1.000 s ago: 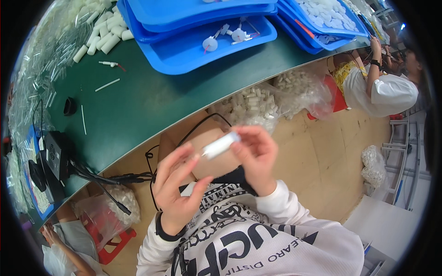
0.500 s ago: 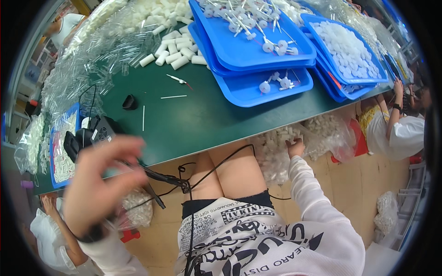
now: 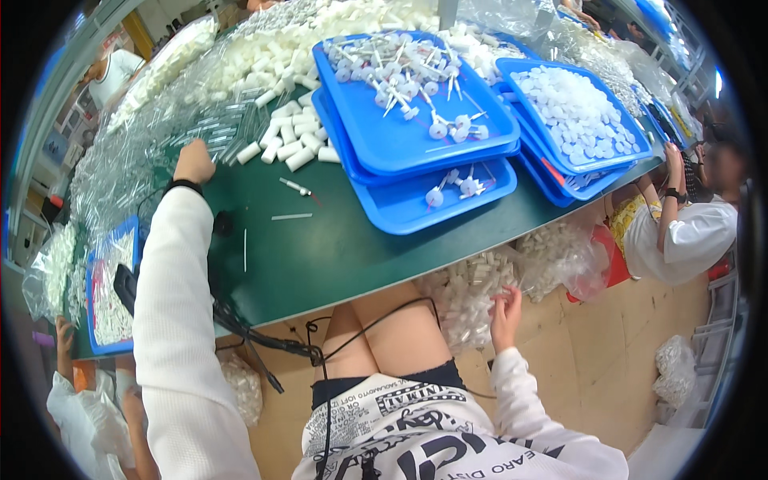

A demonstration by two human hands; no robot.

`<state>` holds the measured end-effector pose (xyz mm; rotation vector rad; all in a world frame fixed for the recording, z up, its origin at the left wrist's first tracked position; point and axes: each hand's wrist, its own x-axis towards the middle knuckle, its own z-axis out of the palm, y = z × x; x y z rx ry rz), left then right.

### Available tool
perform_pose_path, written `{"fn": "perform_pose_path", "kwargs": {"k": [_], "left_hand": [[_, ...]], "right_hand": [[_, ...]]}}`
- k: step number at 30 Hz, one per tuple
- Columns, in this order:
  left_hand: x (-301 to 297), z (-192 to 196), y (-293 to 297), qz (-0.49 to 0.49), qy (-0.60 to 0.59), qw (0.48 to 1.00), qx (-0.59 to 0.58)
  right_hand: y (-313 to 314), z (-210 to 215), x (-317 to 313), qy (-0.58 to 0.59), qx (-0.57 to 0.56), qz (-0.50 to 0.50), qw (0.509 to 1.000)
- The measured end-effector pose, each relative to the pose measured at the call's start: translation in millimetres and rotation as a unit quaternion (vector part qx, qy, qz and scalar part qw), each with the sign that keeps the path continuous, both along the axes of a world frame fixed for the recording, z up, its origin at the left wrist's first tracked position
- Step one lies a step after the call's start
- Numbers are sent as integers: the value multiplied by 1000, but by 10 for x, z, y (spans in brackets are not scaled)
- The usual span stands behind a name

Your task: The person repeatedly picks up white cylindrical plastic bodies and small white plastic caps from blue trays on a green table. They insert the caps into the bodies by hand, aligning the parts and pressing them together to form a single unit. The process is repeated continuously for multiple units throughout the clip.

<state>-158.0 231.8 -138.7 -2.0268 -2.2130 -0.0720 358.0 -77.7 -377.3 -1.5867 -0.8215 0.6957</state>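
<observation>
left hand (image 3: 194, 161) has now reached the clear tubes (image 3: 210, 132).

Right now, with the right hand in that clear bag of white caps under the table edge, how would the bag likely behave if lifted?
The bag looks like thin film, so it would probably sag and shift shape. Its small loose caps would likely slide about and could spill through the open top. The right hand alone might struggle, since the bag is fairly full.

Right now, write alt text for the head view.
A person's left hand reaches into clear tubes on a green table, while the right hand touches a bag of white caps below its edge. Blue trays hold white parts.
</observation>
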Motion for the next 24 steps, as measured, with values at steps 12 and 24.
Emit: {"fn": "perform_pose_path", "kwargs": {"k": [12,24], "left_hand": [[765,12,-122,-235,-141,960,52],[1166,811,-790,-180,-345,896,214]], "right_hand": [[1018,2620,-69,-110,243,126,955],[3374,3116,-313,-459,-73,191,865]]}}
